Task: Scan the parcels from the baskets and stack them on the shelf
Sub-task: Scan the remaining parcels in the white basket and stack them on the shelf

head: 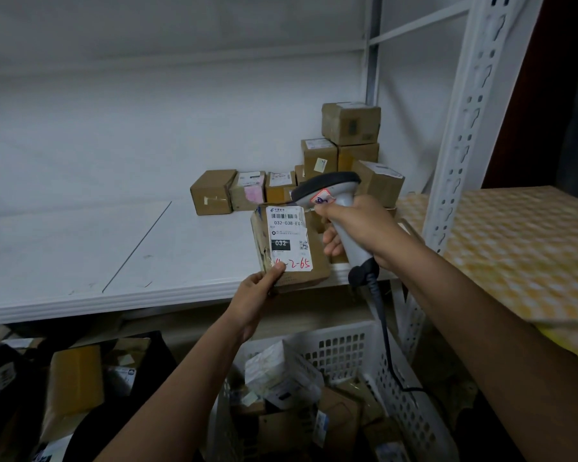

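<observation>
My left hand [256, 293] grips the lower corner of a small brown parcel [289, 248] and holds it upright over the front edge of the white shelf [80, 255]. Its white label with a barcode and red handwriting faces me. My right hand [357, 228] grips the handle of a grey barcode scanner [327, 190], whose head points down at the top of that label. At the shelf's back right stands a stack of several brown parcels [341, 151]. Below, a white basket [341, 351] holds more parcels.
A white perforated shelf upright [461, 128] rises at the right. Beyond it lies a surface with a yellow checked cover [514, 248]. The scanner's black cable [384, 338] hangs down over the basket. Dark bags and brown parcels [74, 378] lie at the lower left.
</observation>
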